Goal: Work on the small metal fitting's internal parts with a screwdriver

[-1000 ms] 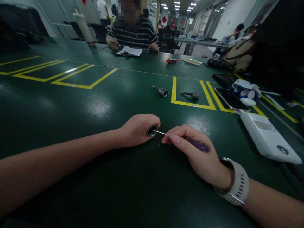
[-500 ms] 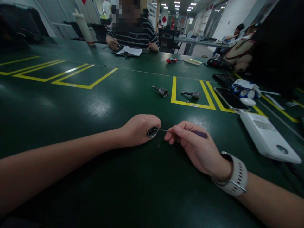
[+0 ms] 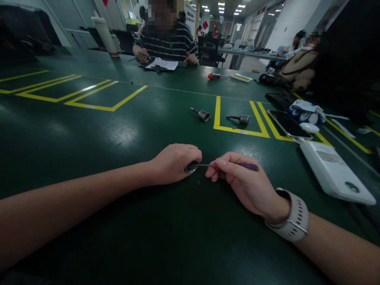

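Gripping the metal cup (image 3: 190,168) in a curled fist, the left hand (image 3: 175,164) presents its mouth toward the right hand (image 3: 245,182), which pinches the purple-handled tool (image 3: 249,167) between thumb and fingers, shaft end within that mouth, a small ring (image 3: 198,182) lying just beside the left hand

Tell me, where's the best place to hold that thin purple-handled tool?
Likely the purple handle, from the right: it is the thicker end, lying in the right hand, while the thin shaft points left, at the open metal cup in the left hand.
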`<state>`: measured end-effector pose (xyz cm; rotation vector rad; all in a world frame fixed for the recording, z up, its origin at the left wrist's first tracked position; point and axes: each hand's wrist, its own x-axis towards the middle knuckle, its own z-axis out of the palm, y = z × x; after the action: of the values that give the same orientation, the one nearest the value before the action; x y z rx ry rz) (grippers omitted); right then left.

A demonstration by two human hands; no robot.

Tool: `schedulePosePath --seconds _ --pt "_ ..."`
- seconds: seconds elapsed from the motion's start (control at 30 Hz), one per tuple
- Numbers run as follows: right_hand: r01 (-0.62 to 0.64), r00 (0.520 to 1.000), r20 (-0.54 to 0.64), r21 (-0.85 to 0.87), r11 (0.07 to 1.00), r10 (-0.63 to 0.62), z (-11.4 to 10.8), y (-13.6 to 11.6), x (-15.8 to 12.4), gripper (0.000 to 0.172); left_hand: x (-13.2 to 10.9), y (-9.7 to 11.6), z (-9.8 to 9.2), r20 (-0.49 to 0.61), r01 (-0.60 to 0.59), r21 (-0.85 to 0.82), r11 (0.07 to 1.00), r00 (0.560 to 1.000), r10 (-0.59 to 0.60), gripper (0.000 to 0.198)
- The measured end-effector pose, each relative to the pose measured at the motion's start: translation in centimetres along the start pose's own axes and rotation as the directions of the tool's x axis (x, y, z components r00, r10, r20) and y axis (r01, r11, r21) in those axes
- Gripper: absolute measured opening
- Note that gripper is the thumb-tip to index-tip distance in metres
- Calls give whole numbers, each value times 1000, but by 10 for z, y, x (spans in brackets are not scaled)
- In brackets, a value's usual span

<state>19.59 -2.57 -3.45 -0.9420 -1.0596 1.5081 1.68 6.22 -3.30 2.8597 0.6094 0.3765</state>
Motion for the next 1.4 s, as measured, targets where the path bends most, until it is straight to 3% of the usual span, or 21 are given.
schedulePosePath --seconds 0.43,0.63,0.83,0.97,1.07,1.17,1.27,1.33,1.4 --pt "124 989 -72 -49 991 -127 -6 2 -3 16 5 2 0 17 45 -41 998 999 -44 7" --pt "147 984 -61 -235 961 -166 -13 8 -4 18 7 1 1 12 50 -35 998 999 -50 6" --pt "266 955 -24 -370 890 -296 -7 3 -7 19 9 -1 2 17 60 -36 998 998 -59 5" --pt "224 974 83 -513 829 -212 -2 -4 -7 12 8 0 2 -15 61 -16 998 998 -61 4" --pt "213 975 155 -438 873 -160 -2 -3 -6 12 7 1 2 -27 72 -4 997 997 -72 4" --pt "251 968 128 -384 889 -218 -4 -2 -7 15 8 1 2 -16 82 -7 997 996 -82 5" --pt "314 947 103 -511 800 -305 -3 -2 -9 15 9 2 2 4 88 0 996 996 -88 5" --pt "314 944 114 -586 747 -308 -1 -3 -10 14 10 2 2 13 81 25 996 997 -81 5" --pt "275 959 102 -573 772 -266 -1 -3 -9 15 10 2 1 26 47 57 997 998 -49 4"
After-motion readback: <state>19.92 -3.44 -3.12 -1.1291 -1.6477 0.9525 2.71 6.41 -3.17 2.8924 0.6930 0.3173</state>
